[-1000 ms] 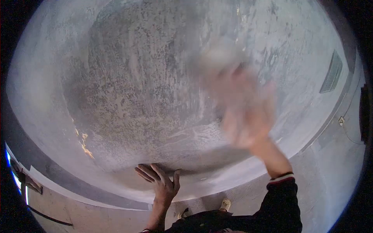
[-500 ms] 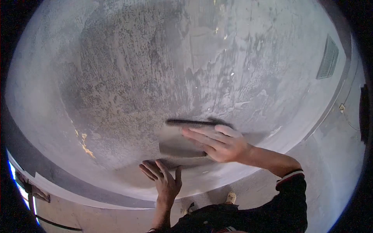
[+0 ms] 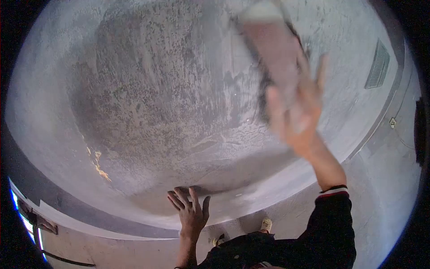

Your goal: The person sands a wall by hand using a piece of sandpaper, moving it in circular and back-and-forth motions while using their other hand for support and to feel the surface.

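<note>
A patchy grey plastered wall (image 3: 148, 98) fills most of the view in front of me. My right hand (image 3: 298, 114) is raised at the right of centre and smeared by motion. It holds a long, flat, reddish-brown board (image 3: 273, 49) with a pale far end, tilted upward against the wall or just off it; the contact is too blurred to tell. Low on the wall, my left hand (image 3: 191, 210) has its fingers spread, the tips at the wall surface with a shadow above them. Nothing is in it.
A vent grille (image 3: 377, 65) sits on the wall at the right. Yellowish damaged spots (image 3: 98, 166) mark its lower left. A small socket or plug (image 3: 393, 123) with a cable is at far right. A foot in a light shoe (image 3: 266, 225) stands on the floor below.
My right hand has swept up and to the right with the board, which has turned from lying nearly level to pointing upward. My left hand has hardly moved.
</note>
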The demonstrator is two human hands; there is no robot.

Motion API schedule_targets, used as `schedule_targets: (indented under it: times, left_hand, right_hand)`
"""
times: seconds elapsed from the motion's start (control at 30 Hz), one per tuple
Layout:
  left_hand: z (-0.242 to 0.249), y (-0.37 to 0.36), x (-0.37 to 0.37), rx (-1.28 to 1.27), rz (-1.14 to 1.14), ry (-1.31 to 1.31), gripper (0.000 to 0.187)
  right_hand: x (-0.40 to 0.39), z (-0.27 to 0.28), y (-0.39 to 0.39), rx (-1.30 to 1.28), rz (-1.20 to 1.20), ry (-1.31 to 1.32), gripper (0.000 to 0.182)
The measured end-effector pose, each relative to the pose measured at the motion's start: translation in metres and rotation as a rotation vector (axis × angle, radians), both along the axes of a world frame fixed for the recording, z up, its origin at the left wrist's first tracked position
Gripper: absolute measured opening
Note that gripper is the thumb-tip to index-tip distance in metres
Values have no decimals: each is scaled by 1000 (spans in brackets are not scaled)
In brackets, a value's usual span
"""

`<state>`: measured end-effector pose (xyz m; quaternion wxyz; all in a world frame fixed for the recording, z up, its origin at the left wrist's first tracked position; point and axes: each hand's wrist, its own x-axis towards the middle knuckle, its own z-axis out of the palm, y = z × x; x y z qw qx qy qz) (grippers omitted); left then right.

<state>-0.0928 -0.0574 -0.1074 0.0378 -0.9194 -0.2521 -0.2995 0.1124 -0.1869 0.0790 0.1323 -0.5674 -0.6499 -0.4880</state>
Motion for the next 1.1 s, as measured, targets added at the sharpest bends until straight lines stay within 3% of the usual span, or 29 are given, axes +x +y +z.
schedule_targets:
  times: [0.1, 0.17, 0.2, 0.43, 0.5, 0.53, 0.63, 0.67, 0.77, 0.8, 0.87, 0.97, 1.0, 1.1]
  left_hand:
    - [1, -1, -1, -28, 5, 9, 65]
    - [1, -1, -1, -36, 0, 11, 65]
    - [1, -1, -2, -45, -9, 17, 65]
    - [-18, 5, 3, -20, 16, 12, 64]
    - [-21, 8, 5, 39, -49, -65, 65]
    - [-23, 10, 4, 38, -50, -64, 65]
    - [-25, 8, 5, -12, -15, -3, 68]
    - [-26, 8, 6, -21, -4, 12, 68]
    - [-28, 11, 6, -24, -2, 24, 67]
    - [-28, 11, 5, -19, -10, 16, 67]
    - [-24, 9, 6, -65, 5, 28, 66]
    - [-26, 8, 6, -89, 14, 42, 67]
    - [-28, 9, 6, -55, 10, 39, 68]
    - [-26, 7, 5, -97, 1, 32, 69]
  right_hand:
    - [-5, 3, 5, 44, -25, 109, 41]
    - [3, 1, 5, -11, 58, -314, 43]
    - [8, 18, 0, -162, 73, 107, 43]
    - [10, -2, 1, -77, 302, 185, 33]
    - [22, 9, 2, -39, 114, -269, 33]
    - [25, 20, 6, -41, 114, -268, 33]
    - [26, 70, 14, 379, 63, -102, 29]
    - [22, 60, 16, 377, 60, -101, 29]
    - [5, 3, 20, -151, 375, -155, 34]
    - [16, 12, 5, -193, 219, -83, 36]
    - [53, 36, 5, 21, -52, 27, 39]
    - [3, 79, 6, 192, -195, -102, 40]
    - [3, 68, 6, 193, -199, -104, 40]
    - [7, 23, 13, -151, 234, -195, 44]
